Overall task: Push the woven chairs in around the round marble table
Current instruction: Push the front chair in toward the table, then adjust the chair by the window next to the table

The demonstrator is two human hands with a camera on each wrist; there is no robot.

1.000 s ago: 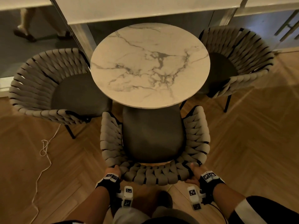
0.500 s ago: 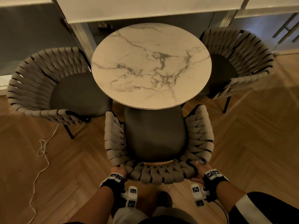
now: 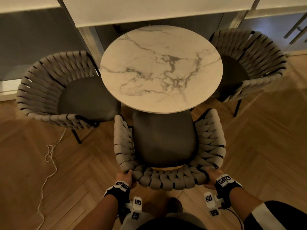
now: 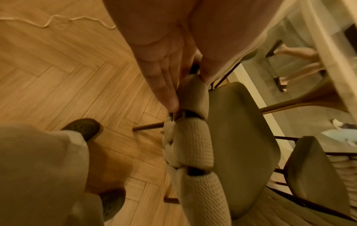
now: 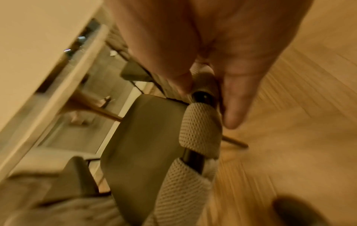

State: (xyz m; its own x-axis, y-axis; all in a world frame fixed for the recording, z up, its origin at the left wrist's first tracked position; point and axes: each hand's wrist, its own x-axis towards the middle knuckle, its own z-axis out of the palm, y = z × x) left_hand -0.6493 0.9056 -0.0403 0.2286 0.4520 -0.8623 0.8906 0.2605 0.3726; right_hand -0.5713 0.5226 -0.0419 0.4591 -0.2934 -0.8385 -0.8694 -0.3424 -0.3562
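The round marble table [image 3: 161,68] stands in the middle of the head view. Three woven chairs ring it. The near chair [image 3: 167,179] has its dark seat partly under the table's edge. My left hand [image 3: 125,177] grips the left end of its curved backrest, and my right hand [image 3: 211,177] grips the right end. In the left wrist view my left hand [image 4: 188,91] has fingers outside the woven rim [image 4: 191,145] and thumb inside. The right wrist view shows my right hand [image 5: 208,105] pinching the rim [image 5: 201,131] the same way. The left chair [image 3: 49,90] and right chair [image 3: 249,63] sit angled toward the table.
A thin white cord [image 3: 49,155] trails over the herringbone wood floor left of me. Glass panels with white frames [image 3: 86,39] run behind the table. Another person's legs [image 4: 301,61] show beyond the glass. My shoes [image 4: 83,128] stand just behind the near chair.
Both hands keep their hold on the near chair's backrest. The chair has edged slightly to the right against the table, and my view has shifted with it.
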